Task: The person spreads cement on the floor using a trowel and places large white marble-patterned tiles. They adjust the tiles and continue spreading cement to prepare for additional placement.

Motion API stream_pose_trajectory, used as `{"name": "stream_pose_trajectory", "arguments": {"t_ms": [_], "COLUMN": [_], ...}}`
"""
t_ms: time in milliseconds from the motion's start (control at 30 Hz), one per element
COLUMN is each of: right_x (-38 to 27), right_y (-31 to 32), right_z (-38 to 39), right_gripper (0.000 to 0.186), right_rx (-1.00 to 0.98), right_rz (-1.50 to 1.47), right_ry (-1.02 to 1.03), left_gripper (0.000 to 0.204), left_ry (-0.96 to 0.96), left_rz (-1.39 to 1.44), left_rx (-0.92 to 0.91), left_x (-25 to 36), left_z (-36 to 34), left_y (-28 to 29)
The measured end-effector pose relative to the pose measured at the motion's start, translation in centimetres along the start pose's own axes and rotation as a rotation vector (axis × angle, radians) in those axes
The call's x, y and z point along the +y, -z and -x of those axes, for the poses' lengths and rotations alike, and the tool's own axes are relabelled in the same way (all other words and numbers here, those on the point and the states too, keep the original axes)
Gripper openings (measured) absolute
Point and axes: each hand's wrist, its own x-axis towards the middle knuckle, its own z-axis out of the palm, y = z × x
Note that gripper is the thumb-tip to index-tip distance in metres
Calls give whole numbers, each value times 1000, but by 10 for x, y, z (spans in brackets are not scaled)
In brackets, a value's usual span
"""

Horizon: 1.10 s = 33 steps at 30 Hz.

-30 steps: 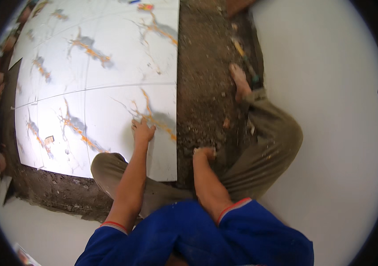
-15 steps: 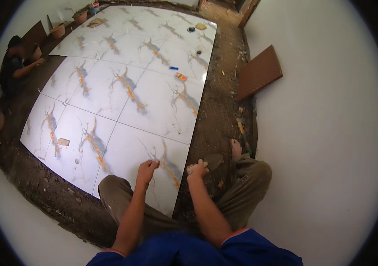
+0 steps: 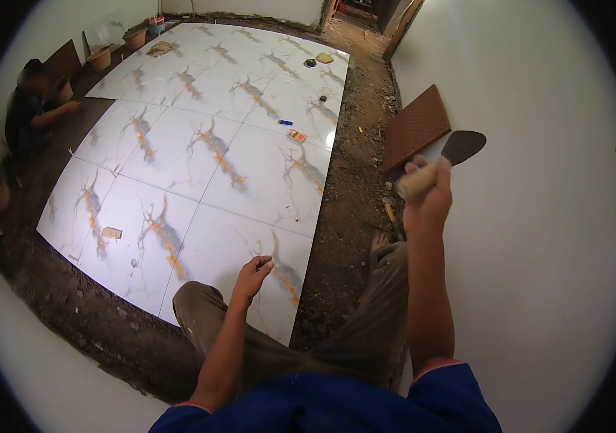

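Observation:
Raised at the right, my right hand (image 3: pixel 431 206) is closed round the handle of a pointed trowel (image 3: pixel 465 147). The blade shows grey-brown and points up and right, beside a brown ridged tile (image 3: pixel 419 128) that leans on the wall. Over the nearest of the white marbled floor tiles (image 3: pixel 239 238), my left hand (image 3: pixel 253 278) has its thumb and fingers pinched together. Whether anything small sits between those fingertips I cannot make out. My knees and one bare foot show close to the tiles' right edge.
A strip of bare soil (image 3: pixel 355 155) runs along the right wall; a wood-handled tool (image 3: pixel 390 212) lies on it. On the tiles are a small box (image 3: pixel 296 136), a blue lighter-like object (image 3: pixel 285 123) and a tan packet (image 3: pixel 111 233). Another person (image 3: pixel 30 108) crouches far left near pots (image 3: pixel 99 59).
My right hand has swung up and right from beside the tile edge, lifting the trowel off the soil. My left hand has shifted slightly right, still pinched. The view has tilted a little.

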Motion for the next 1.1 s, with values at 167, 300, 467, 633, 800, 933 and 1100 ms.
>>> {"name": "stream_pose_trajectory", "arguments": {"t_ms": [167,300,467,633,800,933,1100], "right_x": [77,167,232,270,309,335,348], "right_y": [-24,-13,7,8,7,-1,-15], "right_z": [-24,-28,-31,-87,-118,-112,-98], "right_gripper": [31,39,48,56,56,46,46], "right_rx": [-170,-481,-678,-1035,-1111,-1225,-1390], "right_rz": [249,260,314,507,678,683,621], "right_ry": [-309,-623,-893,-676,-318,-171,96], "left_gripper": [52,48,38,26,42,47,41], "left_ry": [-4,-246,-201,-207,-69,-9,7], "left_rz": [124,-33,-502,-806,-713,-563,-281], "left_rx": [13,139,264,506,746,933,1017], "left_x": [65,122,217,285,261,224,174], "left_z": [19,2,-38,-53,-29,-10,-11], "left_y": [4,15,71,84,27,-52,-155]}}
